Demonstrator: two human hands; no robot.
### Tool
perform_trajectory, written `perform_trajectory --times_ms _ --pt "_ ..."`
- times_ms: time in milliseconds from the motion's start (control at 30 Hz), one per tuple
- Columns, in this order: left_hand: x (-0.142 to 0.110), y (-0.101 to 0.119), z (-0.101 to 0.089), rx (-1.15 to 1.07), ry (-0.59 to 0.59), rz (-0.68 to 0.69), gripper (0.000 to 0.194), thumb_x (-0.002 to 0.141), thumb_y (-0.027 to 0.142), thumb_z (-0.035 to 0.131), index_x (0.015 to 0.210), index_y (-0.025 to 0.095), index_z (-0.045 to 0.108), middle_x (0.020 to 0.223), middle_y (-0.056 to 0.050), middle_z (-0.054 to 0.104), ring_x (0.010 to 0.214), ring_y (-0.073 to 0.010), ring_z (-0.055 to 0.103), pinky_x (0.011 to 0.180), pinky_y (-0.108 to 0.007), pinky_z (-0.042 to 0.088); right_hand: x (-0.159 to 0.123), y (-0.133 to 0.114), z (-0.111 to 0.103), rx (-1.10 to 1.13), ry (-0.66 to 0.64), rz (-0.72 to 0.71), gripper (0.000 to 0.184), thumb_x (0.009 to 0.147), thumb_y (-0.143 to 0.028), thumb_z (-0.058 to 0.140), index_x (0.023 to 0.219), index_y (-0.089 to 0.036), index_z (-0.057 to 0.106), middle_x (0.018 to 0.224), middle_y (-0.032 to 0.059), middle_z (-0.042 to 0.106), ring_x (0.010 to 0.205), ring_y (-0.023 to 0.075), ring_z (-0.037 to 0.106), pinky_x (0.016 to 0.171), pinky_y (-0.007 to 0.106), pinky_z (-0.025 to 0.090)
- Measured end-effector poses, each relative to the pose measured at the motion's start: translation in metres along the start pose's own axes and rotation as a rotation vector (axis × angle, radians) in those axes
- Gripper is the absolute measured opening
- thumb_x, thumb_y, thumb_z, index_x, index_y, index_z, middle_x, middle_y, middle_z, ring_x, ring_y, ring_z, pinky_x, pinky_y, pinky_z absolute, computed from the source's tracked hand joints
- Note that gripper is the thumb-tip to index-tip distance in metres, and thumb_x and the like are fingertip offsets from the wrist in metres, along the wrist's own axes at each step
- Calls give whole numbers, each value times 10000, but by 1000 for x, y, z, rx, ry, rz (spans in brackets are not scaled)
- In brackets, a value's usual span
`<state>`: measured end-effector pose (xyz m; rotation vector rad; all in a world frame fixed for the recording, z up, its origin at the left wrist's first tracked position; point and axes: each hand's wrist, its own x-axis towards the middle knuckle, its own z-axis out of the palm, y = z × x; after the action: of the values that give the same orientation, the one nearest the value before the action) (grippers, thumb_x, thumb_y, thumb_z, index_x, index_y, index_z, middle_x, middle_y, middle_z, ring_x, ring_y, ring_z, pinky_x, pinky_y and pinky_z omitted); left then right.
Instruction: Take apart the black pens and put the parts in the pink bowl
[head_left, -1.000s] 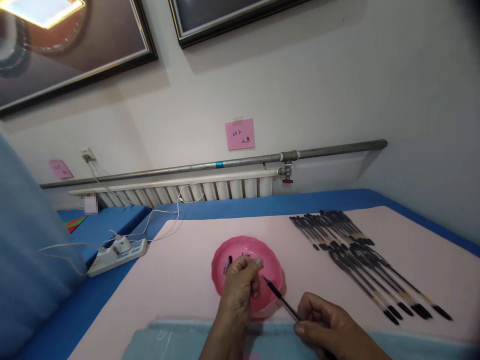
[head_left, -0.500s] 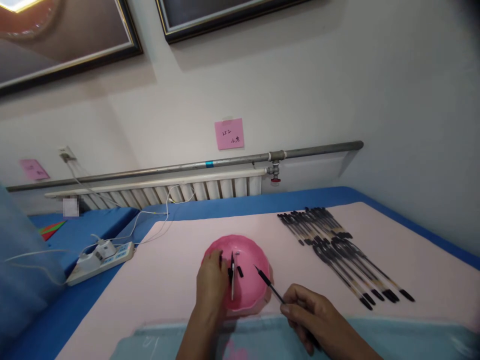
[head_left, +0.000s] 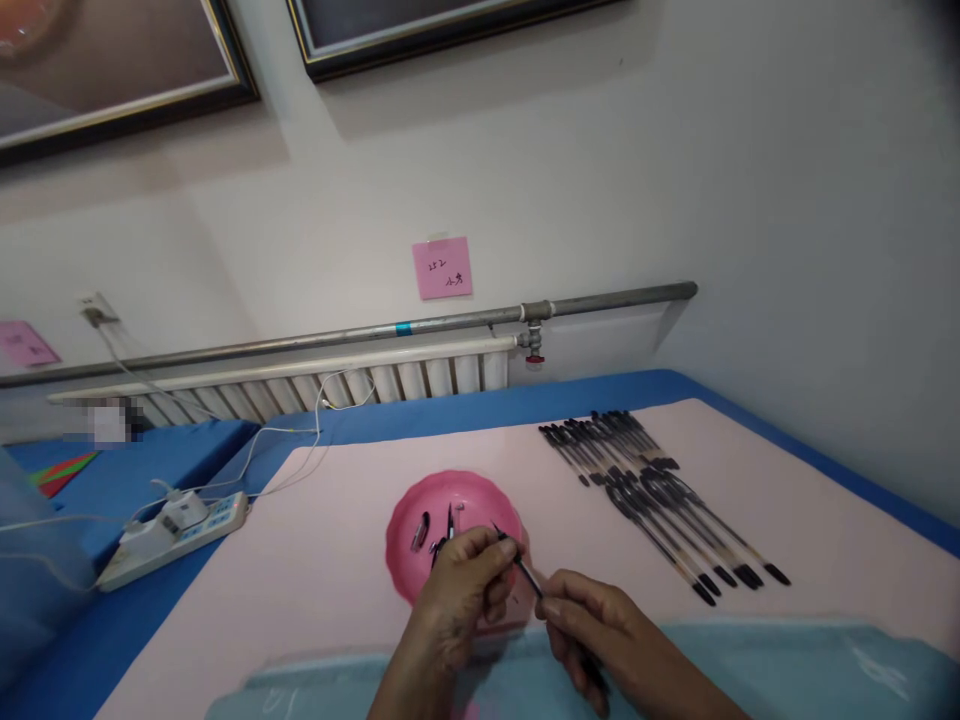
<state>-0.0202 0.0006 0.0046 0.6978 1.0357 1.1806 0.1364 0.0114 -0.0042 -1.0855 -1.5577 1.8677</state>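
A pink bowl (head_left: 405, 510) sits on the pink mat and holds a few small black pen parts. My right hand (head_left: 600, 630) is closed round a thin black pen (head_left: 525, 572), its tip pointing up and left over the bowl's near rim. My left hand (head_left: 461, 595) is closed in a pinch right at the pen's tip; what the fingertips hold is too small to make out. Both hands meet just in front of the bowl.
Several black pens (head_left: 660, 495) lie in a row on the mat to the right. A white power strip (head_left: 169, 525) with cables rests on the blue table at the left. A radiator (head_left: 330, 385) and pipe run along the wall behind.
My left hand has come out of the bowl and closed in on the pen's tip. My right hand has shifted left with the pen. The view has panned slightly.
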Motion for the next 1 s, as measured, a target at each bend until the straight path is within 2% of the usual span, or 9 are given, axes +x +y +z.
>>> perform_trajectory --times_ms 167,333,467,567,633,733,800,900,1000 --pt "3 1 2 -52 155 74 338 585 403 722 689 141 536 455 86 403 347 -15 281 338 -165 155 -1 -5 0 -1 -5 9 237 738 -396 495 637 -184 466 454 -65 470 334 52 388 329 161 291" --pt "2 19 -28 -112 291 233 355 588 410 716 605 156 468 471 86 407 366 -12 289 355 -161 187 -4 -6 -3 -79 -36 78 175 699 -349 519 665 -181 490 526 -46 510 376 64 434 340 169 309" --pt "4 23 -52 216 438 223 365 625 473 651 562 176 449 413 86 395 350 -40 306 374 -188 212 -4 -9 -10 -135 26 37 178 709 -315 515 623 -160 531 469 -65 404 410 58 387 398 177 311" --pt "10 16 -52 602 465 175 332 638 448 624 522 175 473 427 55 444 413 -79 395 428 -208 266 -2 -10 -16 -115 66 12 225 730 -358 525 628 -159 547 459 -75 356 413 56 352 396 179 286" --pt "12 11 -47 784 467 185 260 652 411 608 590 166 548 516 21 527 512 -112 475 492 -221 313 0 -7 -18 -66 75 15 241 734 -380 529 630 -163 538 453 -77 366 388 51 337 382 182 273" --pt "9 8 -32 850 393 200 243 730 398 511 714 167 582 596 5 559 572 -127 498 540 -234 336 4 -2 -19 35 91 26 223 722 -379 550 647 -170 519 451 -81 405 345 43 343 368 186 255" --pt "2 6 -19 817 241 182 244 758 388 468 677 171 545 561 22 515 542 -114 464 522 -226 324 5 0 -19 107 109 21 207 710 -376 561 680 -178 506 468 -73 457 347 52 383 371 188 266" --pt "-9 1 3 826 -2 162 211 724 364 527 646 168 522 557 36 501 542 -99 442 507 -209 303 6 -1 -19 176 156 -25 189 712 -365 558 724 -192 482 519 -50 539 381 75 443 385 196 288" --pt "-17 -6 19 945 -73 167 226 688 384 587 687 161 552 606 26 552 558 -101 449 507 -210 292 6 -3 -19 210 185 -78 166 724 -346 546 718 -197 472 554 -38 568 444 98 499 432 216 342"
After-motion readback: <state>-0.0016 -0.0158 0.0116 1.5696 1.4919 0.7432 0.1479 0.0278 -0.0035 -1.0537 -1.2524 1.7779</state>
